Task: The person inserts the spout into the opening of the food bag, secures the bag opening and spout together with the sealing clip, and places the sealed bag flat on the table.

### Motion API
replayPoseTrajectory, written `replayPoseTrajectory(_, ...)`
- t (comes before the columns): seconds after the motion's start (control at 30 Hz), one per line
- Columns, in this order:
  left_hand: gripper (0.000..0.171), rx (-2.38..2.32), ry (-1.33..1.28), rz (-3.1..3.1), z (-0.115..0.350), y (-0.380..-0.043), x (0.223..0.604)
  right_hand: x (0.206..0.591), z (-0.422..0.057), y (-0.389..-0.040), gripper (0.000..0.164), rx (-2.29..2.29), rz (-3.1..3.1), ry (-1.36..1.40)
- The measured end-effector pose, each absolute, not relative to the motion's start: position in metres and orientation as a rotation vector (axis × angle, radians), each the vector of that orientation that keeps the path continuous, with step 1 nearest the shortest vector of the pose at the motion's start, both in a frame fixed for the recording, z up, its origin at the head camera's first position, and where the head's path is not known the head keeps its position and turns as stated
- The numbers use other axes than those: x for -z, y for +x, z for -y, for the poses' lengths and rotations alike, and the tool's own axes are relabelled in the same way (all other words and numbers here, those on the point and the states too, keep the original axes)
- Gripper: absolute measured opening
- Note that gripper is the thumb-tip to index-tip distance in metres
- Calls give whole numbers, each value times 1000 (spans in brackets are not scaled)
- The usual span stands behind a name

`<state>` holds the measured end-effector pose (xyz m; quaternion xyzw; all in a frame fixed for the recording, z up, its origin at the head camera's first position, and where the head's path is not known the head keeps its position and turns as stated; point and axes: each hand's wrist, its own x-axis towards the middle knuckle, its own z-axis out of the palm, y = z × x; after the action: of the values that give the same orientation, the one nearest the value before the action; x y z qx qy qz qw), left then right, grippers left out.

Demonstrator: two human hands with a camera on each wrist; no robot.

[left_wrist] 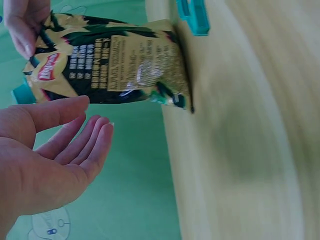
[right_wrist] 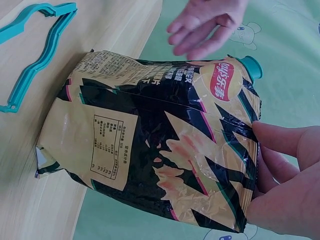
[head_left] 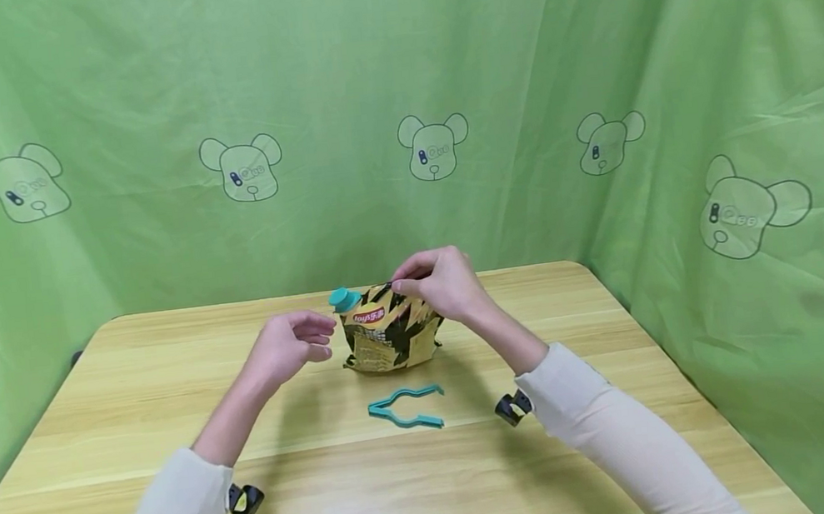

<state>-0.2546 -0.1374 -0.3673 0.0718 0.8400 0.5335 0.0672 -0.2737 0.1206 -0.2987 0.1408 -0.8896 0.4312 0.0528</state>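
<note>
A gold and black chip bag (head_left: 384, 348) stands upright on the table, its printed back showing in both wrist views. A teal round cap or spout (head_left: 344, 300) sits at the bag's upper left corner. My right hand (head_left: 448, 282) pinches the bag's top edge, with the thumb on the near side in the head view. My left hand (head_left: 286, 350) hovers just left of the bag, fingers loosely extended, holding nothing. In front of the bag lies a teal bag-sealing clip (head_left: 379, 410), its two arms spread apart; only parts of it show in the wrist views.
The wooden table (head_left: 132, 387) runs up to a green curtain (head_left: 362, 69) printed with bear heads, which hangs behind it and along both sides. A black wrist camera (head_left: 245, 502) sits at the left cuff, another black camera (head_left: 512, 407) at the right cuff.
</note>
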Motion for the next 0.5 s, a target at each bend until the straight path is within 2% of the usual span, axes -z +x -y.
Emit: replayPoseTrajectory(0.5,43,-1544,299,-2471,120,-247,411,300,-120,-276,9,-1323,2703,425)
